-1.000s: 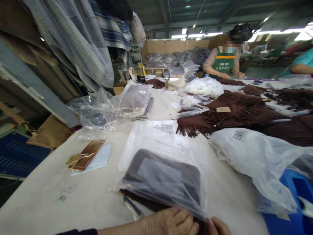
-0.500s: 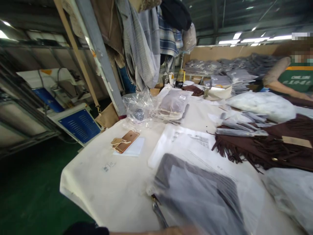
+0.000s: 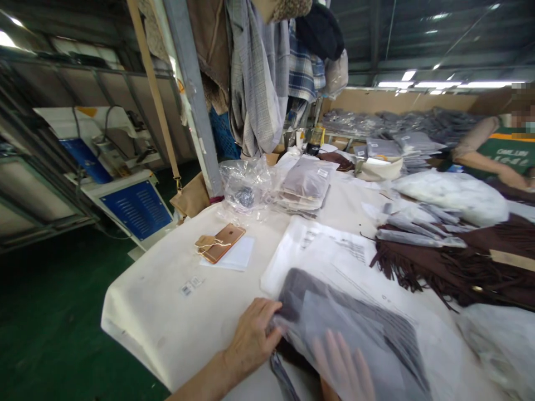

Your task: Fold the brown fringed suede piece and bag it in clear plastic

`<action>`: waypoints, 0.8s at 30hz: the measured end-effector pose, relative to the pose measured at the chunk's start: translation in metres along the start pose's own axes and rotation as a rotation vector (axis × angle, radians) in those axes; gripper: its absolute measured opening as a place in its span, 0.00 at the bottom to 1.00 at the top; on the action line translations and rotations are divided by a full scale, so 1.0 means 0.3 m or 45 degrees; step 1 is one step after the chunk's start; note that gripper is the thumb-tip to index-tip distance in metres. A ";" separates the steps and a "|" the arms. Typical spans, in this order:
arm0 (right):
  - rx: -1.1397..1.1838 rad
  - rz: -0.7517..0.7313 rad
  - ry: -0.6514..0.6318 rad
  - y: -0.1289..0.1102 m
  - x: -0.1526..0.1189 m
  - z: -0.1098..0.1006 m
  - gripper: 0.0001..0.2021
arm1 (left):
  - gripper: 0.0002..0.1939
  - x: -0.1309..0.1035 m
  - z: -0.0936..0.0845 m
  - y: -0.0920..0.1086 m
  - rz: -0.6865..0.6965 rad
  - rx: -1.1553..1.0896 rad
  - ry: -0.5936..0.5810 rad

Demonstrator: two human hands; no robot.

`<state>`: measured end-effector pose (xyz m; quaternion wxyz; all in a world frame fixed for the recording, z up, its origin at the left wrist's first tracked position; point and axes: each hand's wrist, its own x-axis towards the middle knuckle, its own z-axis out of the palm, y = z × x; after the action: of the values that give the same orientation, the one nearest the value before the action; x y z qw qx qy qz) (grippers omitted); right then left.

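A dark grey-brown flat bag lies inside a clear plastic bag (image 3: 368,317) at the table's near edge. My left hand (image 3: 254,337) pinches the left edge of the plastic with thumb and fingers. Fingers extended and somewhat blurred, my right hand (image 3: 345,365) lies flat at the near side of the same package. It looks hazy, as if behind the plastic film, though I cannot tell for sure. A dark strap or zip pull (image 3: 282,376) sticks out below my left hand. Under the package is a printed white plastic sheet (image 3: 284,256).
A phone (image 3: 225,242) with a tan tag rests on white paper. Packaged goods (image 3: 307,181) and crumpled clear plastic (image 3: 244,186) lie farther back. Fringed brown bags (image 3: 447,256) are at right. A post (image 3: 194,100) with hanging garments rises behind; a co-worker (image 3: 501,147) is far right.
My left hand has come up from the bottom edge and taken hold of the plastic bag's edge. My right hand now shows on the package. The view has shifted slightly left.
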<state>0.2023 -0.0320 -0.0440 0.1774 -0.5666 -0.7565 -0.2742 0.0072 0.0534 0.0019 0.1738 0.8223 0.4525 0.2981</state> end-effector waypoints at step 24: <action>0.012 0.252 -0.077 0.108 -0.018 0.048 0.21 | 0.11 0.078 0.050 -0.040 -0.113 -0.216 0.169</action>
<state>0.2355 -0.0204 -0.0514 0.1833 -0.6457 -0.7032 -0.2344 0.0188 0.0795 -0.0084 0.2254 0.7624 0.4721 0.3809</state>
